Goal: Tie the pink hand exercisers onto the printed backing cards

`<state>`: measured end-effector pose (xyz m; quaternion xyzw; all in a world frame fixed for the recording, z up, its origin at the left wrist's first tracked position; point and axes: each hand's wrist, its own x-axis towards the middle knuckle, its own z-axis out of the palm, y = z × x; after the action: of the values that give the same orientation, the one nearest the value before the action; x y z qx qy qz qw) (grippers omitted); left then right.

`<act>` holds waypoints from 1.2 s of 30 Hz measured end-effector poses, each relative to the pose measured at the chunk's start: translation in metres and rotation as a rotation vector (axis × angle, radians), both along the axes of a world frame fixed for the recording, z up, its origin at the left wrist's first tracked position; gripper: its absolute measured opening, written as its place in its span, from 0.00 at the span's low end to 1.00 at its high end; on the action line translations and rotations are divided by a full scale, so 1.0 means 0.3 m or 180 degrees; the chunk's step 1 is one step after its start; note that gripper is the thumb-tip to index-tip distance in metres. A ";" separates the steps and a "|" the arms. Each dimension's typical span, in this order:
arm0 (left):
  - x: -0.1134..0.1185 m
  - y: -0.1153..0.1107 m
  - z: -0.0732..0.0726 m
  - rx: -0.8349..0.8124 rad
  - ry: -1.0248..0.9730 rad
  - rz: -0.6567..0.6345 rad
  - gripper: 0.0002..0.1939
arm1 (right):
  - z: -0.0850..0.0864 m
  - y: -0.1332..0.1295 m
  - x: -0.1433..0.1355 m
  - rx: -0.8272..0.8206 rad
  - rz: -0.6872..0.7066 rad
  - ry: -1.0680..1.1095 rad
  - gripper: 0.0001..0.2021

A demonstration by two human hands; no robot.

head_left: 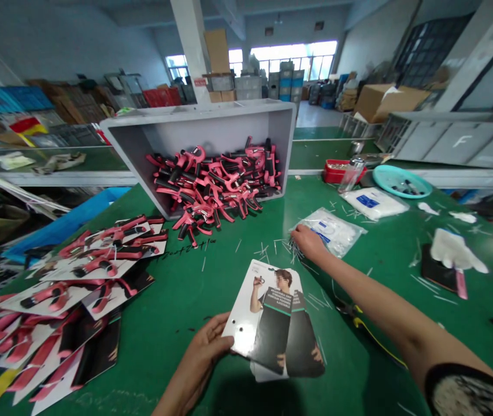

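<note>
A sleeve (467,388) is looming at four o'clock, left hand (207,346) is gripping a printed card (267,323) at six, right hand (310,242) is resting bunched on white strips (295,253) at four, grip unclear.

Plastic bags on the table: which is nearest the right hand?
The front bag, beside the right hand; the back bag lies beyond, by the turquoise plate.

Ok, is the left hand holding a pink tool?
No, the left hand holds a printed card by its edge.
</note>
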<state>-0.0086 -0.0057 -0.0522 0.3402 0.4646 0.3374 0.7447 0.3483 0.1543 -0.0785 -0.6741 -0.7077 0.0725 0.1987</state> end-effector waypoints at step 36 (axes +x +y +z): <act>0.065 0.020 0.159 0.1590 0.0529 -0.0392 0.14 | 0.248 -0.564 -0.391 0.0294 0.1718 0.1253 0.06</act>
<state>0.0110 0.0001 -0.0046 0.5676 0.4048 0.3666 0.6161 0.2309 -0.0148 -0.0040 -0.4258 -0.8113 0.2191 0.3355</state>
